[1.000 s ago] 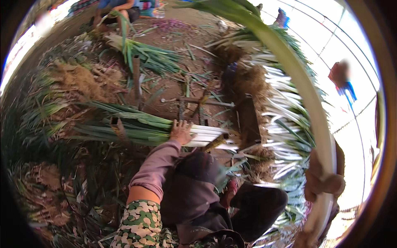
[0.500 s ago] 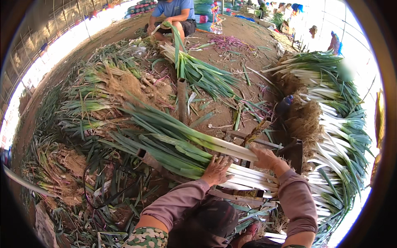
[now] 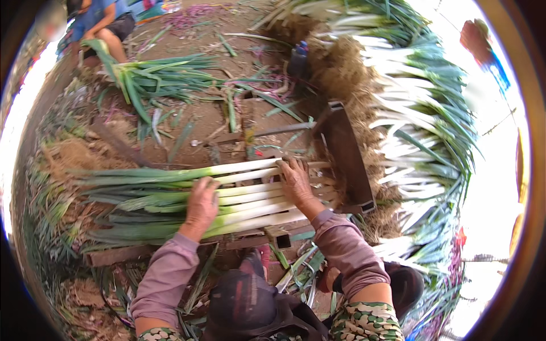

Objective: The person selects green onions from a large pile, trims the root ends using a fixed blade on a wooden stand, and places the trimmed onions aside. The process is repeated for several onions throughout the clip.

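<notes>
Several long leeks (image 3: 253, 193) lie side by side across a rusty metal frame (image 3: 119, 254), green leaves to the left and white shafts to the right. My left hand (image 3: 200, 207) rests over them where green turns to white, fingers curled down and closed on the stalks. Farther right, my right hand (image 3: 297, 183) grips the white shafts, its fingertips bent over the far leeks. Their right ends reach toward an upright dark metal plate (image 3: 344, 156). The undersides of my fingers are hidden.
A long pile of leeks (image 3: 418, 131) with brown roots runs down the right side. Untrimmed leeks (image 3: 62, 165) and loose leaves cover the left. A dark bottle (image 3: 297, 59) stands beyond the plate. At the far left another person (image 3: 102, 25) sits near a leek bundle (image 3: 162, 79).
My view has swung to the right. The leeks now lie level and spread against the frame. My right hand has shifted from the single raised leek onto the row; my left hand stays on the stalks.
</notes>
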